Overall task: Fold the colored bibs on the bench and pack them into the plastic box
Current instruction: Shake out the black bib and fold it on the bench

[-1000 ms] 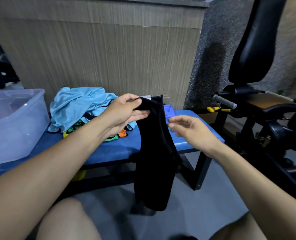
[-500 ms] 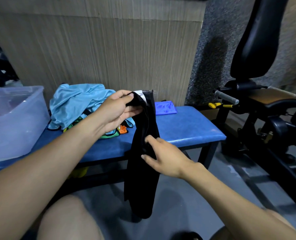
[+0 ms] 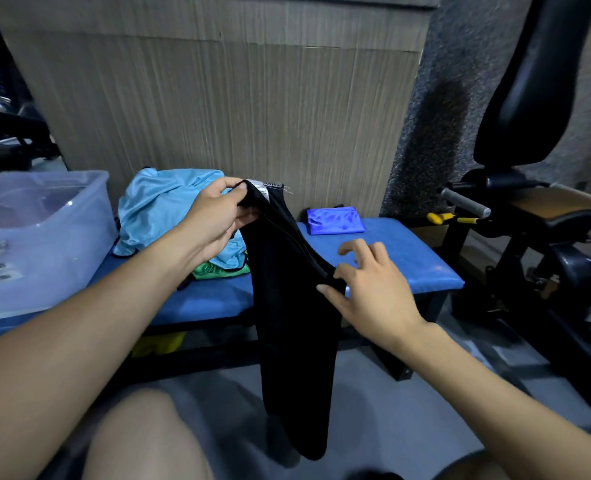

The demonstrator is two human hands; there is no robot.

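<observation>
My left hand (image 3: 217,220) was closed around the top hem of the black bib (image 3: 287,306), pinching it between thumb and fingers so the cloth hung straight down in front of the bench (image 3: 408,268). My right hand (image 3: 370,292) was at the bib's right edge, about halfway down; the fingers were spread and loosely curled, with the thumb and a fingertip touching the fabric, though I could not tell whether they truly gripped it. On the bench behind my left hand lay a heap of bibs, light blue (image 3: 159,206) on top with green (image 3: 217,270) under it. A folded blue bib (image 3: 333,221) sat at the far edge. The box (image 3: 41,233) stood at the bench's left end.
</observation>
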